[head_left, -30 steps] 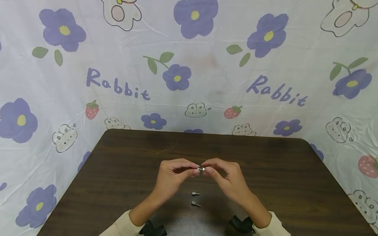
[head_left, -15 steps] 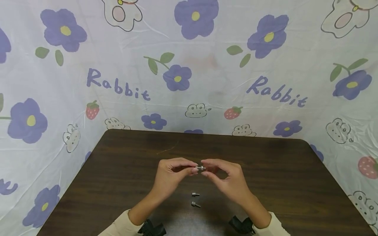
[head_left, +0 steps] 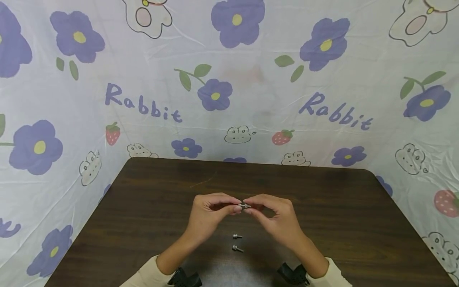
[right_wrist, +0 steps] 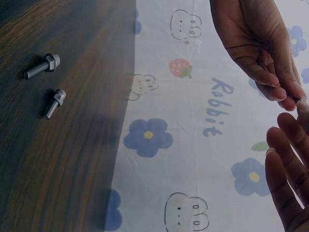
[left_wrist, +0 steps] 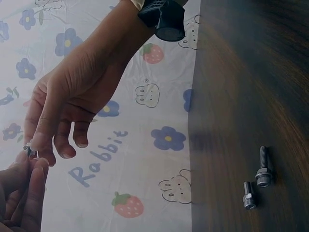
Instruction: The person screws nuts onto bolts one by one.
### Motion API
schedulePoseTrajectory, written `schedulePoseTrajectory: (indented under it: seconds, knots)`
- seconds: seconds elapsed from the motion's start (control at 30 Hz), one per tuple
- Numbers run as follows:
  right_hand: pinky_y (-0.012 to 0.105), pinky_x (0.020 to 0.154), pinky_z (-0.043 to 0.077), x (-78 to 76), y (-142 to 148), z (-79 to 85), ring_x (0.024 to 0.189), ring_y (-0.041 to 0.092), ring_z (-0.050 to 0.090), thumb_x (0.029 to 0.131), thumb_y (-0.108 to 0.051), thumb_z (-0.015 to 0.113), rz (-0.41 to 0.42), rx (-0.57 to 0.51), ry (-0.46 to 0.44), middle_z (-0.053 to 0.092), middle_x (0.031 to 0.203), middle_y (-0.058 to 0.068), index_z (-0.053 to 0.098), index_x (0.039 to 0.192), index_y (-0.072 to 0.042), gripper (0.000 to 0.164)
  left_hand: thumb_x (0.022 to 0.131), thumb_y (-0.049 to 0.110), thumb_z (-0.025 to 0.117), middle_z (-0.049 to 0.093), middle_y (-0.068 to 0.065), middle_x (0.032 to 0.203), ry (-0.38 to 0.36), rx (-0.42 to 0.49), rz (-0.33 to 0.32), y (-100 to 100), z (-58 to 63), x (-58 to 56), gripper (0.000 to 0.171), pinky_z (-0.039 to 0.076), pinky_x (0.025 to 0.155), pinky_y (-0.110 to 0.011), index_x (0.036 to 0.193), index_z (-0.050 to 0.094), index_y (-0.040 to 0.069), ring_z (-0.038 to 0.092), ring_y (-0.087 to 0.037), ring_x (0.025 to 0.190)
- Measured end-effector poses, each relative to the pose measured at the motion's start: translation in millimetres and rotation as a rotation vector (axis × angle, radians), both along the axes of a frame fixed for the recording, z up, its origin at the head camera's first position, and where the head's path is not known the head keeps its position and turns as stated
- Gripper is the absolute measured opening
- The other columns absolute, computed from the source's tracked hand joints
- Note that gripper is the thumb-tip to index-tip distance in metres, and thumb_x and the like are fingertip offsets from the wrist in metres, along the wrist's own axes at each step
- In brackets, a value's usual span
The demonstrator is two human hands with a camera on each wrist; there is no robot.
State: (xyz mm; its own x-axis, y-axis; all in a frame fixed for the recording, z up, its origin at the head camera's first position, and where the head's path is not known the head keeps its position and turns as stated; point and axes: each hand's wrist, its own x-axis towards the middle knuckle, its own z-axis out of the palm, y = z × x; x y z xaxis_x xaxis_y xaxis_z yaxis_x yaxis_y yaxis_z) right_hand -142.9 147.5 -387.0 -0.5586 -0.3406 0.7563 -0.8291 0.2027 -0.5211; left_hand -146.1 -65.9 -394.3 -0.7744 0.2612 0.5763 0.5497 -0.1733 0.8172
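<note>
Above the middle of the table, my left hand (head_left: pixel 206 215) pinches a small metal bolt (head_left: pixel 248 206) by its head end, the shank pointing right. My right hand (head_left: pixel 277 217) has thumb and index finger at a nut (head_left: pixel 245 205) on that shank. Fingertips partly cover both pieces. In the left wrist view, the right hand (left_wrist: pixel 67 96) reaches the bright metal from above, its other fingers loosely bent. Two more bolts lie below the hands: a shorter bolt (head_left: pixel 237 236) and a longer bolt (head_left: pixel 237 248), each with a nut close to its head.
The dark wooden table (head_left: pixel 143 223) has rounded far corners. A white cloth (head_left: pixel 258 99) printed with flowers, rabbits and strawberries hangs behind and on both sides. Black camera mounts (head_left: pixel 184 278) sit at the wrists, beside light sleeves (head_left: pixel 148 273).
Half a second ago the right fingertips stood spread around the nut; now they have closed in on it. The left hand keeps its hold on the bolt. The loose bolts have not moved.
</note>
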Motion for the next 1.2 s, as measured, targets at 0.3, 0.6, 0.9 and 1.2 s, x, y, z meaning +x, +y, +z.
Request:
schedulePoseTrajectory:
  seconds: [0.3,0.6,0.9,1.2]
  knots:
    - [0.027,0.065,0.059,1.1,-0.7,0.2,0.079,0.012,0.071,0.085,0.007,0.078,0.017,0.009,-0.023,0.076,0.094,0.003,0.076,0.102,-0.011,0.025,0.087,-0.003,0.076,0.076,-0.012,0.089,0.012,-0.012,-0.01,-0.3,-0.1,0.0,0.01,0.063,0.068,-0.041,0.097,0.078,-0.002,0.075,-0.025,0.076]
    - [0.024,0.068,0.058,1.5,-0.6,-1.5,0.081,0.013,0.072,0.088,0.005,0.075,0.015,0.026,-0.043,0.076,0.091,0.001,0.076,0.097,-0.012,0.019,0.087,-0.003,0.076,0.076,-0.013,0.09,0.013,-0.012,-0.027,0.1,-1.4,0.4,0.009,0.063,0.069,-0.041,0.096,0.078,-0.003,0.075,-0.025,0.077]
    - [0.023,0.069,0.058,2.5,-1.6,-1.4,0.072,0.013,0.071,0.091,0.008,0.07,0.027,0.024,-0.059,0.073,0.08,0.001,0.075,0.085,-0.015,0.024,0.087,-0.001,0.077,0.076,-0.01,0.088,0.021,-0.03,-0.008,2.6,-1.3,1.5,0.008,0.063,0.067,-0.038,0.095,0.079,-0.001,0.073,-0.021,0.075]
    - [0.025,0.067,0.057,2.5,-1.3,-3.8,0.069,0.016,0.07,0.095,0.01,0.061,-0.016,0.048,-0.071,0.072,0.074,0.0,0.073,0.076,-0.013,0.032,0.086,0.0,0.079,0.076,-0.009,0.087,0.039,-0.041,0.017,3.1,-2.3,1.2,0.008,0.062,0.064,-0.038,0.094,0.079,0.001,0.073,-0.02,0.073]
